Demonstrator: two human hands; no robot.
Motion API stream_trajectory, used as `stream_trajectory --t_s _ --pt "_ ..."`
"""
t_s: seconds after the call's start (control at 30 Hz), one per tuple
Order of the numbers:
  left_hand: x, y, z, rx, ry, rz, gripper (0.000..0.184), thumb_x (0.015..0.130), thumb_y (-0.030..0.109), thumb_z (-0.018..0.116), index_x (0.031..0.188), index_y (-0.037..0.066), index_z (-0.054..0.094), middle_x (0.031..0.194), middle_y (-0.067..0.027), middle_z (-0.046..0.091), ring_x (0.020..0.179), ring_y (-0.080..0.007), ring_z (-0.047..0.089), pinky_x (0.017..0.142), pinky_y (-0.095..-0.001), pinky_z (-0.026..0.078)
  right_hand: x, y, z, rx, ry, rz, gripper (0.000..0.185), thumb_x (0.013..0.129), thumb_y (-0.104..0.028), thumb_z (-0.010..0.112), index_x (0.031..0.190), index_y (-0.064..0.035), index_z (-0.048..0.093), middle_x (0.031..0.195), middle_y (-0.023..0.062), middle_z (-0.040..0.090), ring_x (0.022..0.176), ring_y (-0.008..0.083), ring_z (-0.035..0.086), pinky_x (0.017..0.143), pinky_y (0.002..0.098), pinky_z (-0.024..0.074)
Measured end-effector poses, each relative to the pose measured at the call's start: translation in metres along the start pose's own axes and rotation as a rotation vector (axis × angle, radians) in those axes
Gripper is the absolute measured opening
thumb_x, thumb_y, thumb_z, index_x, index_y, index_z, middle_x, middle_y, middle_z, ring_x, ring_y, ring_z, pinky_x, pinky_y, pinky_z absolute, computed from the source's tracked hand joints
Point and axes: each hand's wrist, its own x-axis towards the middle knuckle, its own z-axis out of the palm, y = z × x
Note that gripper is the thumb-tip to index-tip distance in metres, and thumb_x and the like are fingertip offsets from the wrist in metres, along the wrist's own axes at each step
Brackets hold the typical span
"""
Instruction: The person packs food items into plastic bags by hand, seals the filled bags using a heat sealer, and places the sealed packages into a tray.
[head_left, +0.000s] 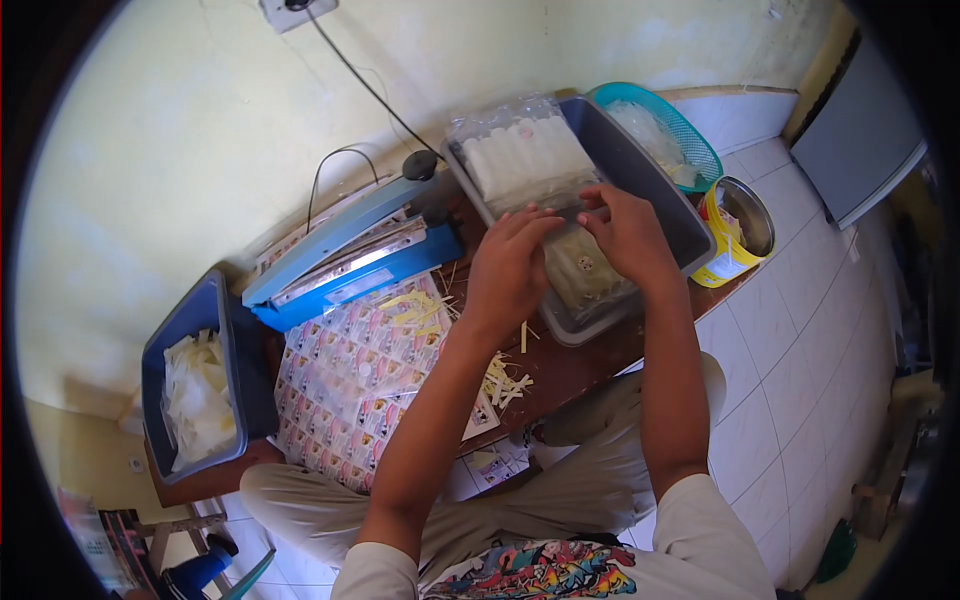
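Note:
Both of my hands are over a grey plastic tub (690,232) on the low table. My left hand (512,265) is at the tub's near left side, its fingers stretched out to the right, with nothing visible in them. My right hand (628,235) is opposite, fingers loosely bent and thumb apart, no held thing showing. Beneath and between them lies a clear plastic packet (580,265) with a small round label; I cannot tell whether the fingers touch it. Beyond it, packets of white stick-like pieces (530,155) are stacked across the tub's far left end.
A blue sealing machine (365,265) stands left of the tub, its cord running to the wall. Printed label sheets (340,400) and paper strips (505,382) lie in front. A second tub (235,370), a teal basket (705,150) and a yellow can (722,262) stand around.

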Motion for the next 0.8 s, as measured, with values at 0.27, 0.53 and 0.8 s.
stream_trajectory --t_s 0.27,0.53,0.8 --pt "-0.046 0.018 -0.134 -0.083 0.106 -0.407 0.027 0.102 0.001 0.068 0.126 0.008 0.077 0.117 -0.0167 0.081 0.112 -0.0316 0.078 0.096 -0.0375 0.058 -0.04 -0.087 0.021 0.431 -0.09 -0.328 0.032 0.099 -0.016 0.079 0.128 -0.0015 0.073 0.11 0.0153 0.081 0.095 0.0251 0.08 0.085 0.0379 0.0616" --pt "-0.127 -0.001 -0.223 0.153 0.056 -0.532 0.034 0.1 -0.008 0.064 0.126 0.009 0.077 0.119 -0.0151 0.081 0.109 -0.0344 0.079 0.094 -0.0387 0.059 -0.076 -0.152 0.095 0.43 -0.386 -0.384 0.034 0.097 -0.015 0.08 0.128 -0.0024 0.073 0.121 0.0165 0.079 0.098 0.0262 0.079 0.088 0.0376 0.0616" --pt "-0.223 -0.039 -0.229 0.276 -0.065 -0.629 0.033 0.09 -0.002 0.077 0.122 0.005 0.076 0.128 -0.0186 0.076 0.117 -0.0401 0.072 0.102 -0.0467 0.057 -0.1 -0.152 0.183 0.065 -0.394 -0.499 0.038 0.091 -0.011 0.079 0.129 -0.0073 0.074 0.119 0.0157 0.072 0.11 0.0372 0.071 0.097 0.0468 0.058"
